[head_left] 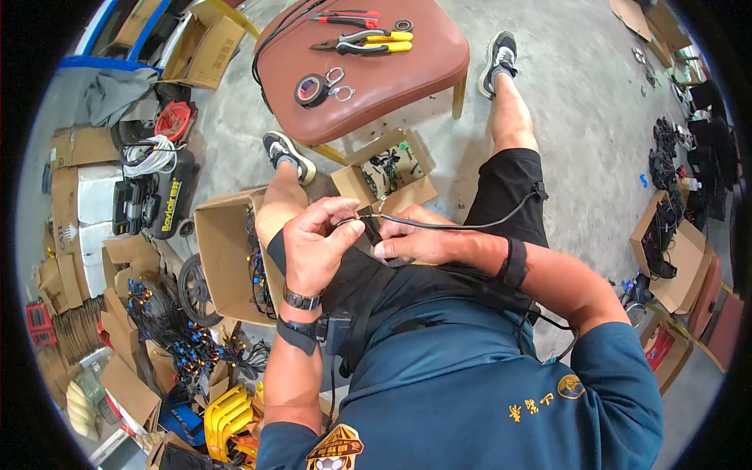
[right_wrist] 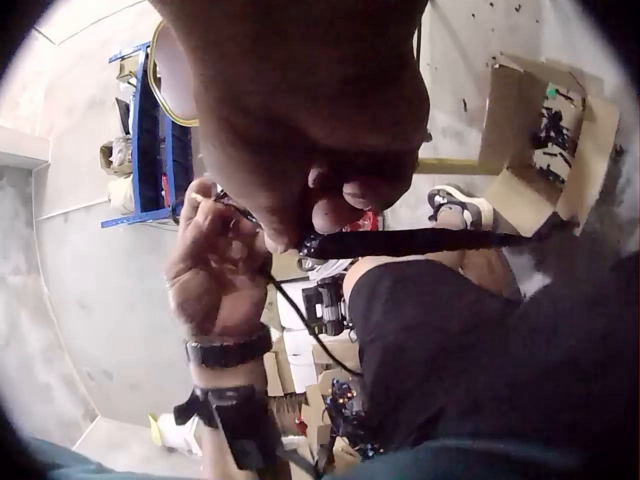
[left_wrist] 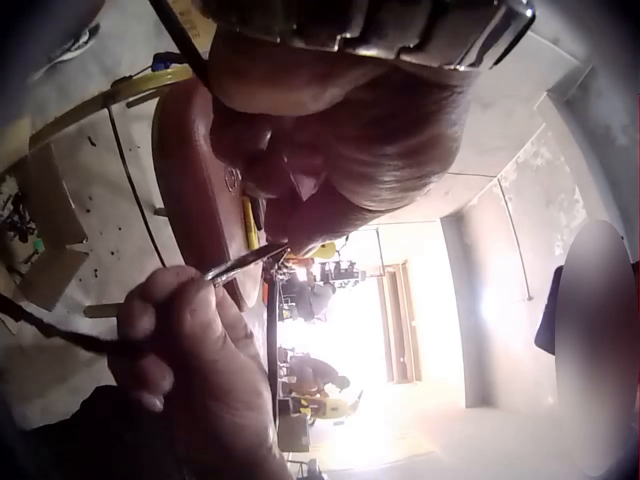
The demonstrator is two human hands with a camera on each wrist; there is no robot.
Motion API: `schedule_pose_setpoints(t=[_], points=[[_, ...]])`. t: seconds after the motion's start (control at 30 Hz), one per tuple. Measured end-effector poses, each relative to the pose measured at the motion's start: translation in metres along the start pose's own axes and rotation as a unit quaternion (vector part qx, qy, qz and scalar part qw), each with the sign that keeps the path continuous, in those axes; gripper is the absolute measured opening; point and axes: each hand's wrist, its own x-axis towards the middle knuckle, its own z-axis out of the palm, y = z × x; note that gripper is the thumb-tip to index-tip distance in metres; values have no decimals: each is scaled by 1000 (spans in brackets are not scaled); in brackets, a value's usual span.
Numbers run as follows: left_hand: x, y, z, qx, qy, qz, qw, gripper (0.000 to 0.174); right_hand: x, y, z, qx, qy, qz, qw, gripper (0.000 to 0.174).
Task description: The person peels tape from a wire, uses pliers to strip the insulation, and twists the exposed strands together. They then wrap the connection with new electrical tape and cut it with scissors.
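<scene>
In front of the lap, my left hand (head_left: 313,247) pinches the end of a thin wire between thumb and fingertips. Close beside it, my right hand (head_left: 427,235) grips a black cable (head_left: 470,227) that runs back over the right thigh. Bare copper-coloured strands (head_left: 368,216) show between the two hands. A slim shiny piece (left_wrist: 240,264) spans the gap in the left wrist view; its kind is unclear. From the right wrist, a thick black sleeved length (right_wrist: 420,243) sticks out below the right fingers. The left fingertips (right_wrist: 205,195) are curled close to the right hand.
A brown padded stool (head_left: 376,86) ahead bears pliers (head_left: 364,41), a red utility knife (head_left: 348,17), black tape (head_left: 311,90) and small scissors (head_left: 337,82). An open carton of black parts (head_left: 419,192) stands beneath. Left lie a tall box (head_left: 235,258) and cable bundles (head_left: 180,329).
</scene>
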Motion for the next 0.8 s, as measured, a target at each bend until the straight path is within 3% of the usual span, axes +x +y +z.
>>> schedule_pose_setpoints(t=[0.03, 0.17, 0.3, 0.4, 0.77, 0.8], points=[[3, -3, -3, -2, -11, -4, 1000, 28, -2, 0, 5, 32, 0, 39, 999, 26], [9, -8, -11, 2, -61, -65, 996, 27, -16, 3, 18, 183, 4, -14, 983, 23], [12, -11, -11, 42, -75, -41, 995, 26, -20, 0, 17, 144, -37, 22, 989, 23], [12, -14, -13, 53, -78, -26, 995, 25, -25, -4, 25, 247, -44, 15, 968, 21], [4, -27, -5, -45, -36, -29, 998, 21, -39, -54, 16, 322, -38, -47, 945, 18], [5, -29, -3, -3, -23, 26, 999, 21, -38, -57, 17, 336, -39, -53, 939, 18]])
